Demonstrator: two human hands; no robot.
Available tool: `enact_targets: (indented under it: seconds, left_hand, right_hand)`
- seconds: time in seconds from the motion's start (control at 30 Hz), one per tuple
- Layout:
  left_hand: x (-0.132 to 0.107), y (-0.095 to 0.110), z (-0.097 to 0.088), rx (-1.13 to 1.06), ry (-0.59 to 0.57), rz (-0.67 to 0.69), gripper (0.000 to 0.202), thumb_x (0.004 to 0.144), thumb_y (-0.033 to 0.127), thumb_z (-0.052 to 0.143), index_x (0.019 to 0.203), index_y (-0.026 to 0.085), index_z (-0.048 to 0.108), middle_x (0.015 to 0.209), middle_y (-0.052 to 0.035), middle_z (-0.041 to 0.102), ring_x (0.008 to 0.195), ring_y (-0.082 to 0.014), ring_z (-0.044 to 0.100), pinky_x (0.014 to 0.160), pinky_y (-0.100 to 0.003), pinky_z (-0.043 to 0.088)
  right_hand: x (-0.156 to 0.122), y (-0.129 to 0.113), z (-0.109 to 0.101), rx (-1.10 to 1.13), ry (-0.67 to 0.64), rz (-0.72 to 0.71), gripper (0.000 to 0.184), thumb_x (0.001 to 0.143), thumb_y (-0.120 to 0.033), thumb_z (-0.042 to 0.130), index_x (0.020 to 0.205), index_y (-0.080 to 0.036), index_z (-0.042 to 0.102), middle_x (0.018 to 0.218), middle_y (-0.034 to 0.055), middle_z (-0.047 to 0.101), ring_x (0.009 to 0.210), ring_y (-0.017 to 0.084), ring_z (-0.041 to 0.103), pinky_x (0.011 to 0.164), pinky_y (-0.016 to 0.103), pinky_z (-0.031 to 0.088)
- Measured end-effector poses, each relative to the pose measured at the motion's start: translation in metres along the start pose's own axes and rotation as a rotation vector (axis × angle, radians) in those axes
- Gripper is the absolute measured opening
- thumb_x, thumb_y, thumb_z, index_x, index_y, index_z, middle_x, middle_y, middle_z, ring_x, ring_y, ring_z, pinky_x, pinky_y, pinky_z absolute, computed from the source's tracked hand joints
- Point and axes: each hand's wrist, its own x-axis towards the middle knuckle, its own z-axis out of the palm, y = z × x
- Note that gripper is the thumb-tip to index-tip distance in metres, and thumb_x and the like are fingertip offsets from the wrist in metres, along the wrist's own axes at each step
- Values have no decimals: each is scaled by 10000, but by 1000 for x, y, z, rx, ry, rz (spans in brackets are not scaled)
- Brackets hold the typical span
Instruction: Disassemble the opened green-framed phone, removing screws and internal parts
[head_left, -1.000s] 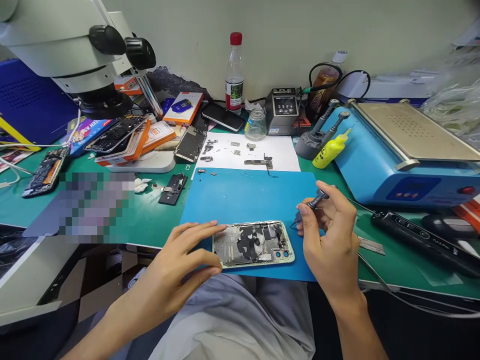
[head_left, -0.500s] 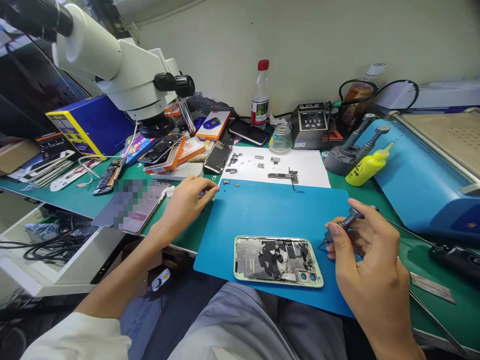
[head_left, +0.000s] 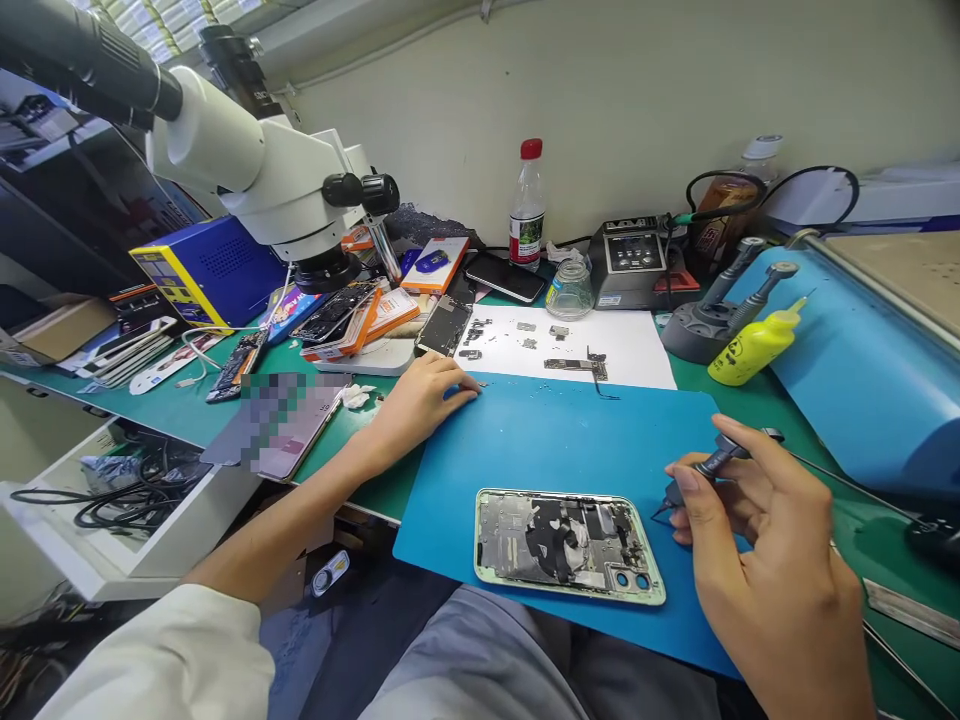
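My right hand (head_left: 772, 550) holds a small dark grey screwdriver (head_left: 724, 457) between thumb and fingers, its thin tip pointing down at the blue mat (head_left: 442, 480). Left of that tip lies an opened phone housing (head_left: 562, 545) with a pale green frame and two camera holes, its inside facing up. My left hand (head_left: 431, 395) reaches to the mat's far left corner, fingers drawn together at the edge. Whatever they hold is hidden. Tiny parts lie near those fingertips. Beyond, a white sheet (head_left: 630, 345) bears a logic board (head_left: 574, 365) and several small parts.
A microscope (head_left: 292, 190) overhangs phones and boxes at the left. Behind the sheet stand a red-capped bottle (head_left: 529, 205), a glass jar (head_left: 568, 292) and a black control unit (head_left: 630, 265). A yellow squeeze bottle (head_left: 754, 348) and a blue machine (head_left: 862, 370) are at the right.
My left hand has moved right and forward to the mat's corner. The view has shifted slightly. My right hand keeps the screwdriver beside the housing.
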Motion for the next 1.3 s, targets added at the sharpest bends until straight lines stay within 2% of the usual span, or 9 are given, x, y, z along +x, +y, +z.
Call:
enact_targets:
  seconds: [0.17,0.37,0.67,0.9,1.17,1.3]
  left_hand:
    - [-2,-1,0,-9,-6,18,125,1109,211,730,1138,223,850,1159,-66,824,1111,-283,663,1042,-432,536]
    - [-3,-2,1,-7,5,43,158,1116,175,701,1149,207,852,1160,-87,823,1111,-290,668,1037,-446,544]
    - [-5,-10,4,-15,31,82,227,1137,148,646,1181,191,864,1125,-96,832,1064,-287,674,973,-435,559]
    - [-5,-11,5,-14,65,97,155,1112,201,724,1147,194,875,1109,-96,826,1057,-283,685,967,-421,562]
    - [-4,-13,10,-19,79,81,181,1090,159,743,1195,202,885,1102,-89,841,1043,-283,688,928,-409,573]
    - [-5,-10,7,-30,77,62,163,1094,157,740,1139,201,891,1098,-83,854,1045,-282,697,932,-409,569]
  right_hand:
    - [0,0,0,2,0,27,580,1077,-624,674,1574,-329,638,1126,73,823,740,252,790,772,443,692]
    - [0,2,1,-25,24,3,579,1049,-583,723,1569,-342,644,1127,100,830,721,289,811,727,483,706]
    - [1,2,-2,-76,22,-40,593,1063,-594,690,1590,-330,624,1097,62,822,711,267,822,700,457,742]
    - [1,2,-2,-54,14,28,603,1032,-628,715,1567,-360,642,1118,58,823,730,283,831,707,496,740]
    - [3,2,0,-51,18,70,628,1003,-686,728,1543,-374,657,1101,65,828,724,303,831,691,525,725]
    - [3,2,-1,-45,20,61,629,1005,-680,728,1542,-360,659,1094,73,829,718,299,825,711,530,726]
